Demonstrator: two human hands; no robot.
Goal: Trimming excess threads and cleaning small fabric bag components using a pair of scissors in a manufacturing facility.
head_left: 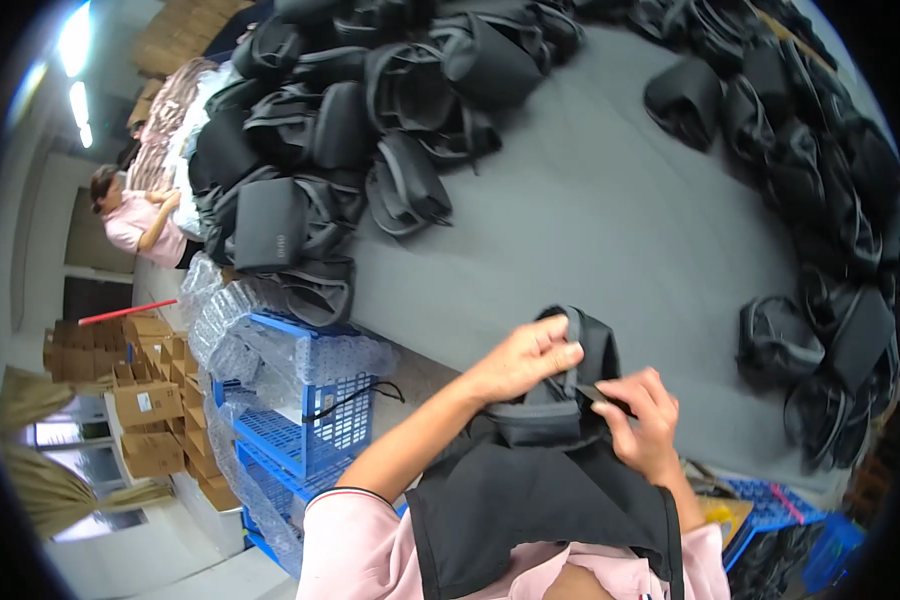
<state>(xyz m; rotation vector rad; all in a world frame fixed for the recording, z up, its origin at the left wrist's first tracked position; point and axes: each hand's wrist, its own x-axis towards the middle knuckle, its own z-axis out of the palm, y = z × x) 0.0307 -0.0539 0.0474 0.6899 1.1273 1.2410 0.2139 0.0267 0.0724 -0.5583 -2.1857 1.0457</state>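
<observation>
A black fabric pouch (535,424) with grey edging lies open at the near edge of the table, against my apron. My left hand (523,362) pinches its upper rim between thumb and fingers. At the pouch's right side, my right hand (645,418) is closed with thumb and fingers together. A small dark, thin piece shows at its fingertips, touching or very near the grey edging; whether it is a tool or part of the pouch I cannot make out.
Piles of similar black pouches (290,225) cover the table's far left, with more pouches (795,175) along the right. Blue plastic crates (340,425) draped with bubble wrap (235,320) stand at left. Beyond are cardboard boxes (150,405) and another person (135,215) in pink.
</observation>
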